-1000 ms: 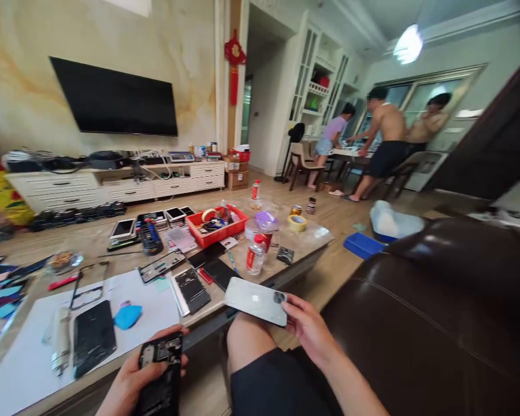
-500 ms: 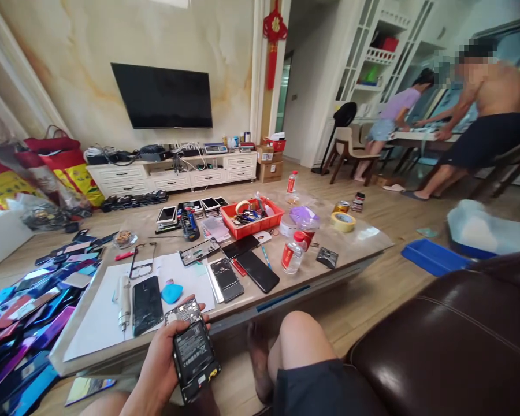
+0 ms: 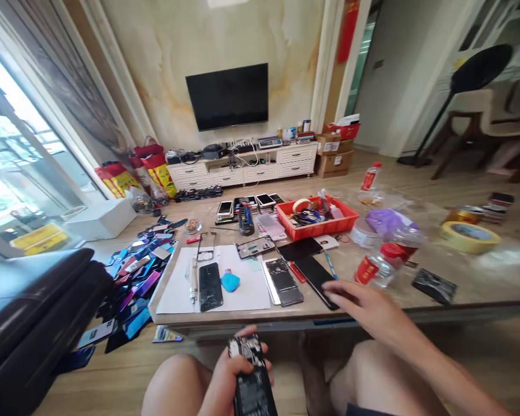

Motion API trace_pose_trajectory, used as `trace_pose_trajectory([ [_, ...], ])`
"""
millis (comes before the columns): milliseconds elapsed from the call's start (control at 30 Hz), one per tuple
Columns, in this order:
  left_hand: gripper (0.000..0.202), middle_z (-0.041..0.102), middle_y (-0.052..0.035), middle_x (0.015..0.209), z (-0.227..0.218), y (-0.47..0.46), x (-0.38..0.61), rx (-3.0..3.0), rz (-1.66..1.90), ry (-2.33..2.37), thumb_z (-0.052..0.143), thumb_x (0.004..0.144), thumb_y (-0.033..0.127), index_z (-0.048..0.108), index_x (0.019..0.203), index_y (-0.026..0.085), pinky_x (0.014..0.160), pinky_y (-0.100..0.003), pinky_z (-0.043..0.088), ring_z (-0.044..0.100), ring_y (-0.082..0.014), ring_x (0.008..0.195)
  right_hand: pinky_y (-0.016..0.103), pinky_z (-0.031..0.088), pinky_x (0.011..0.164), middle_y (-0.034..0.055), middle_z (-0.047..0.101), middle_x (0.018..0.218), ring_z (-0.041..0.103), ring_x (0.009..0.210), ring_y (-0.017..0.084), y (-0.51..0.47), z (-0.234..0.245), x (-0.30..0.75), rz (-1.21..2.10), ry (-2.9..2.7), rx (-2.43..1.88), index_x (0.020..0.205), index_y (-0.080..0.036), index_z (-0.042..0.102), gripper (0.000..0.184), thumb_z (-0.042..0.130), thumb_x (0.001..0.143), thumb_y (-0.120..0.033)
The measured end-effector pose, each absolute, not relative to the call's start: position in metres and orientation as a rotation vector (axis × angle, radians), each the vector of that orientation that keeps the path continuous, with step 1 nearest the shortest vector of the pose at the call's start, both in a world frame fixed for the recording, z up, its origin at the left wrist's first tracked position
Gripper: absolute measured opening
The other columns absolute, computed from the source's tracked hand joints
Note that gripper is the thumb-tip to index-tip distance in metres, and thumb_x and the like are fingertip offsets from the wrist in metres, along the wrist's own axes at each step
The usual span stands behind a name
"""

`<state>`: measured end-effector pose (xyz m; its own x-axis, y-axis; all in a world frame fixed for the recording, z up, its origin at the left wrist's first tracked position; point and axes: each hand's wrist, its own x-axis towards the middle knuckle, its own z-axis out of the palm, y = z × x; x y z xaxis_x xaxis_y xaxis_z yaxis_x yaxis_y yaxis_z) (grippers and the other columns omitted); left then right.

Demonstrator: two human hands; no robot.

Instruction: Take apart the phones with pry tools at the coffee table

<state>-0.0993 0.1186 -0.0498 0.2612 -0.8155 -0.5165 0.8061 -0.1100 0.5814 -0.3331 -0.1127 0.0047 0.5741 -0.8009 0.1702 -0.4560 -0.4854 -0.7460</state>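
Observation:
My left hand [image 3: 227, 378] is closed around an opened black phone [image 3: 252, 381] with its insides showing, held low between my knees. My right hand [image 3: 368, 309] reaches over the near edge of the low table [image 3: 459, 289], fingers spread, fingertips on or just at a black phone [image 3: 315, 271] lying flat there. Beside it lies another dismantled phone [image 3: 283, 281]. On a white sheet [image 3: 247, 289] sit a black phone [image 3: 210, 286], a blue pick [image 3: 230, 282] and a silver screwdriver [image 3: 193, 280].
A red tray [image 3: 318, 216] of tools, a red-capped bottle [image 3: 379, 263], tape roll [image 3: 470, 236] and more phones stand on the table. Many phone back covers [image 3: 134, 277] litter the floor left. A dark sofa arm [image 3: 30, 318] is at left. TV and white cabinet stand behind.
The view swung left, away from the people at the far table. The white phone my right hand held a second ago is gone from it; that hand now reaches onto the table.

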Motion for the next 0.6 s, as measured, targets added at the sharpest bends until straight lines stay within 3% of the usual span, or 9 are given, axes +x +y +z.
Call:
trace_pose_trajectory([
  [100,0.083,0.072,-0.0108,0.087,-0.083,0.133,-0.114,0.977,-1.43,0.116,0.064,0.052,0.014,0.051,0.134,0.015,0.066,-0.04,0.053,0.069,-0.029,0.069,0.033,0.054,0.089,0.0039,0.079,0.107,0.072,0.099,0.024,-0.129,0.015,-0.222,-0.509,0.801,-2.28,0.103,-0.025,0.078,0.029,0.054,0.089,-0.033],
  [200,0.072,0.072,-0.0114,0.086,-0.09,0.133,-0.118,1.026,-1.425,0.286,0.063,0.059,0.02,0.052,0.13,0.014,0.062,-0.035,0.05,0.07,-0.0289,0.07,0.026,0.05,0.079,0.0017,0.08,0.101,0.072,0.094,0.021,-0.14,0.017,-0.152,-0.323,0.993,-2.489,0.099,-0.026,0.078,0.025,0.055,0.089,-0.025],
  [400,0.042,0.073,-0.0171,0.091,-0.05,0.115,-0.092,1.085,-1.514,0.443,0.053,0.081,0.027,0.057,0.118,0.008,0.072,-0.038,0.054,0.072,-0.0284,0.075,0.036,0.05,0.085,0.018,0.074,0.116,0.07,0.107,0.031,-0.19,0.012,-0.161,-0.193,1.538,-2.549,0.115,-0.016,0.073,0.033,0.044,0.097,-0.019],
  [500,0.037,0.074,-0.0189,0.1,-0.046,0.112,-0.086,0.988,-1.542,0.394,0.058,0.079,0.028,0.061,0.113,0.011,0.078,-0.04,0.055,0.073,-0.0308,0.084,0.042,0.051,0.086,0.0296,0.071,0.115,0.069,0.11,0.039,-0.214,0.008,-0.203,-0.037,1.777,-2.472,0.118,-0.005,0.071,0.036,0.047,0.092,-0.01],
  [600,0.038,0.074,-0.018,0.109,-0.053,0.11,-0.087,0.979,-1.535,0.344,0.064,0.069,0.021,0.061,0.107,0.015,0.08,-0.044,0.056,0.073,-0.0339,0.091,0.043,0.054,0.083,0.0322,0.071,0.111,0.07,0.108,0.042,-0.228,-0.002,-0.234,0.108,1.902,-2.357,0.116,-0.002,0.074,0.036,0.051,0.089,-0.009],
])
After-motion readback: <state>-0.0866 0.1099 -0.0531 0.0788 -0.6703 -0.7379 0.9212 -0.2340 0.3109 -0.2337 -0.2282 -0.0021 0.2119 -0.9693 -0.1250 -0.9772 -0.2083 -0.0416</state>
